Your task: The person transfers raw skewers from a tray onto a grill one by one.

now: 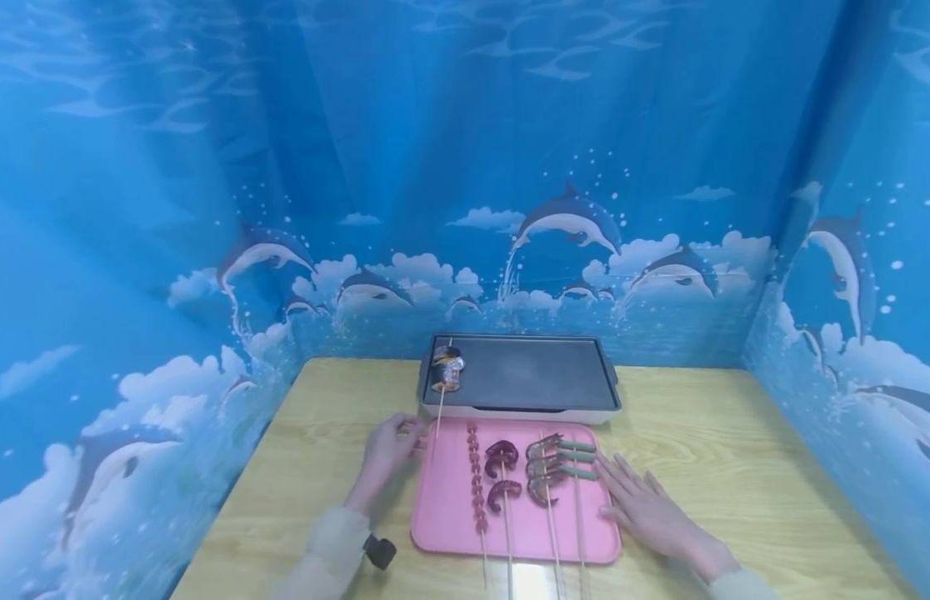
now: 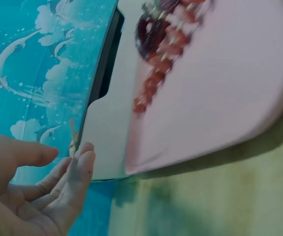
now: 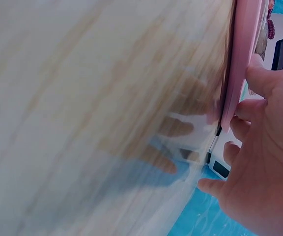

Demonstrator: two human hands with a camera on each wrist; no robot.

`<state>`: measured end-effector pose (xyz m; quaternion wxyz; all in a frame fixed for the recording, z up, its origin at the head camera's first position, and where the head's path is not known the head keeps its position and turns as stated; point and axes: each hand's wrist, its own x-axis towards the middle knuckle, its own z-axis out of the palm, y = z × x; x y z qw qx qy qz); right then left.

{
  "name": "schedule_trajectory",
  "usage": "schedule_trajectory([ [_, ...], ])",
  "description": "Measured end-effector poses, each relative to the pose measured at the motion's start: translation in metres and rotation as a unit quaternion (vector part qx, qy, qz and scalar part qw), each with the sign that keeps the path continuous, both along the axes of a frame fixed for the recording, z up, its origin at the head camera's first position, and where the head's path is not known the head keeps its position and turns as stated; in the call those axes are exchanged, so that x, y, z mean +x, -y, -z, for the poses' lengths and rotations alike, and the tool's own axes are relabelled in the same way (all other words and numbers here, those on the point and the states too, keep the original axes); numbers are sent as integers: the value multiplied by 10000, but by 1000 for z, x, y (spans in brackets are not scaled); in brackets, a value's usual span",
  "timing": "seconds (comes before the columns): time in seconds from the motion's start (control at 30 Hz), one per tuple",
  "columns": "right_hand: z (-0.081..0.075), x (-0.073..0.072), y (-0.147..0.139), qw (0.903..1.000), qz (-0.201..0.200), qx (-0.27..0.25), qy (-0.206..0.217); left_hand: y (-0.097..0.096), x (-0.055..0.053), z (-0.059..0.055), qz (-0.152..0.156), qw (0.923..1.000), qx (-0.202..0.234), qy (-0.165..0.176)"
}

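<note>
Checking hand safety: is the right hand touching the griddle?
Apart: the head view shows part of the pink tray and table between the right hand and the griddle.

The left hand [image 1: 388,452] and right hand [image 1: 652,512] are bare. The left sleeve [image 1: 328,542] is loose and creamy white, with a small black block [image 1: 379,552] sticking out beside it. The right sleeve [image 1: 738,585] is pale too.

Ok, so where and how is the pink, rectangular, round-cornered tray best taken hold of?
Grip the pink tray, probably by its left and right rims: left hand from the left, right hand from the right. It lies flat; the pale-sided black rectangular griddle sits close along its far edge, and thin pale skewer sticks jut past its near edge, leaving the sides freer.
</note>
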<state>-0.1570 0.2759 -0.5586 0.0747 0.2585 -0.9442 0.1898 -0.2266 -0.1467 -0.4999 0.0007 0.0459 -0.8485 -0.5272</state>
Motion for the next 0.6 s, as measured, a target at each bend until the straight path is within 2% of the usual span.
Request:
schedule_trajectory([
  [0.13, 1, 0, -1, 10000, 50, 21, 29, -4, 17, 10, 188, 9990, 266, 296],
  [0.27, -9, 2, 3, 9994, 162, 132, 274, -12, 37, 15, 718, 9957, 330, 474],
  [0.43, -16, 3, 6, 9978, 251, 227, 568, -22, 55, 19, 1559, 9862, -128, 536],
  [0.6, -11, 3, 5, 9995, 150, 67, 287, -31, 70, 21, 2200, 9721, -424, 697],
])
